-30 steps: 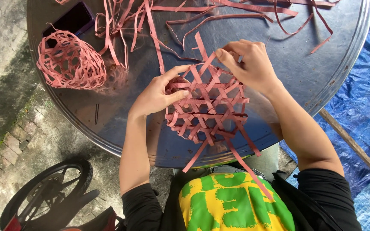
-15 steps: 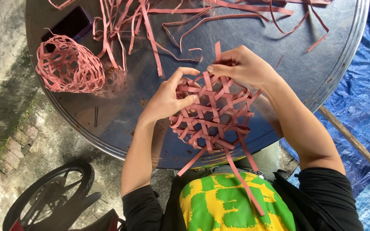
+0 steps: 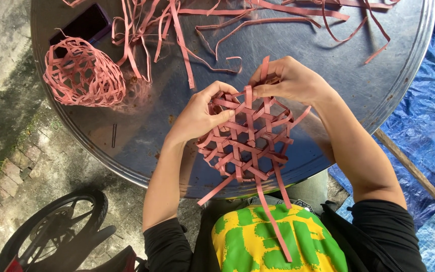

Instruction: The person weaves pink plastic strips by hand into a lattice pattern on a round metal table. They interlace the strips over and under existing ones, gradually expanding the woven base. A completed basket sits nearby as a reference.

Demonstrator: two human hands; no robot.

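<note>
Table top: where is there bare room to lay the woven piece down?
Bare metal lies on the table right of the right hand, out to the rim, and between the finished basket and the left hand. The far edge is crowded with loose strips; a phone fills the far-left corner.

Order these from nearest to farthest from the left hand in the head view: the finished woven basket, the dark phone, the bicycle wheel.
From the left hand:
1. Finished woven basket, on the table's left side.
2. Dark phone, at the far-left table edge, behind the basket.
3. Bicycle wheel, on the ground, lower left.
</note>
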